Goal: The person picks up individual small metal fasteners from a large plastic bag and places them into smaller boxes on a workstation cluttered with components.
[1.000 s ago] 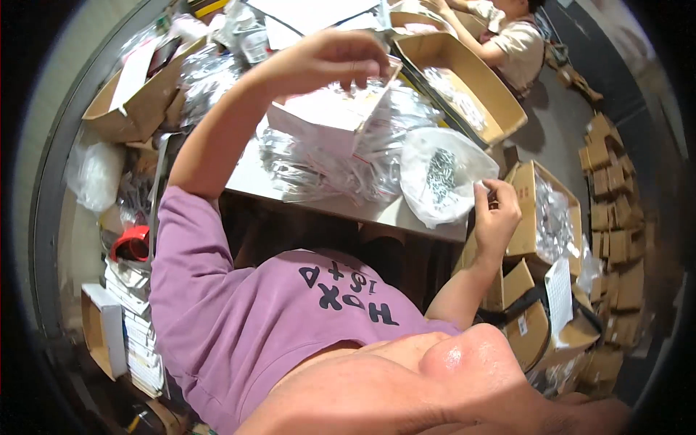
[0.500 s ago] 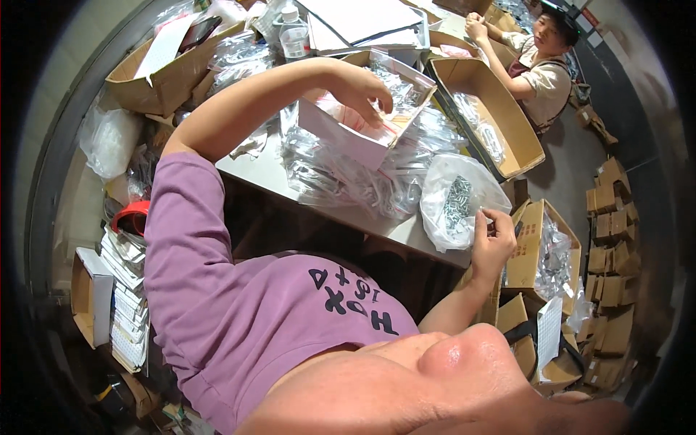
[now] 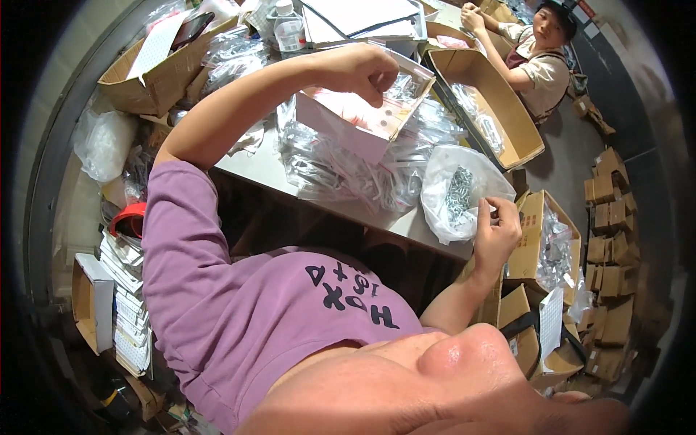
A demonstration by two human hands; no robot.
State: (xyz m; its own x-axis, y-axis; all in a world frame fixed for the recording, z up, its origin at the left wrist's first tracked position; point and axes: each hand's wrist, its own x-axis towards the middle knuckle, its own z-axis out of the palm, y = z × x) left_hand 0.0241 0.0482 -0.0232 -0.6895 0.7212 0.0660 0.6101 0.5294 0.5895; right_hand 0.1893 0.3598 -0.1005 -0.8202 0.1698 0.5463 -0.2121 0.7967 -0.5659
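Above the white box (image 3: 341,134) on the table (image 3: 257,172), hovered with the left grip (image 3: 365,74) curled, could not tell around what; farther right, held the right grip (image 3: 499,228) by the translucent bag (image 3: 441,206) of metal parts (image 3: 460,192), fingertips close together, could not tell whether pinching anything.

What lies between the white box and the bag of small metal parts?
Clear plastic packets, heaped together, lie between the white box and the bag, as the head view shows.
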